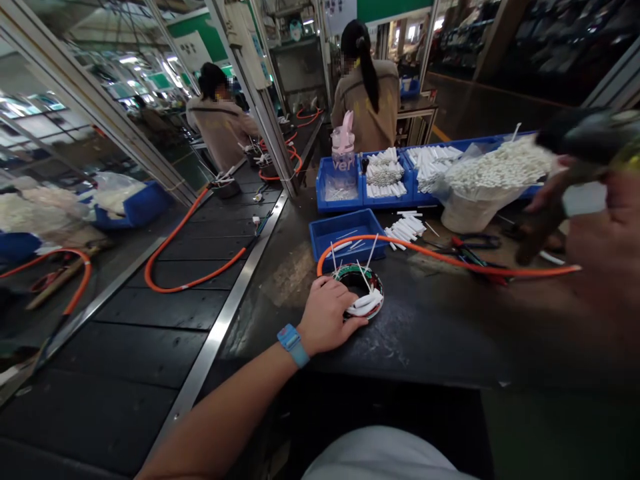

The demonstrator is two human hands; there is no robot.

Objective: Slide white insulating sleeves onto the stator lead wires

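Note:
My left hand, with a blue band at the wrist, grips the near left rim of a ring-shaped motor stator lying on the dark bench. White sleeved leads are bundled at the ring's near side, and several thin white ties stick up from it. An orange cable arches from behind the stator across the bench to the right. At the right edge my right hand, smeared by motion, is raised above the bench. Its fingers close around a dark tool with a brown handle; blur hides its exact kind.
Behind the stator sits a shallow blue tray, with white tubes beside it. Blue bins and a bag of white sticks line the back. Pliers lie right. A slatted conveyor runs left; two people sit beyond.

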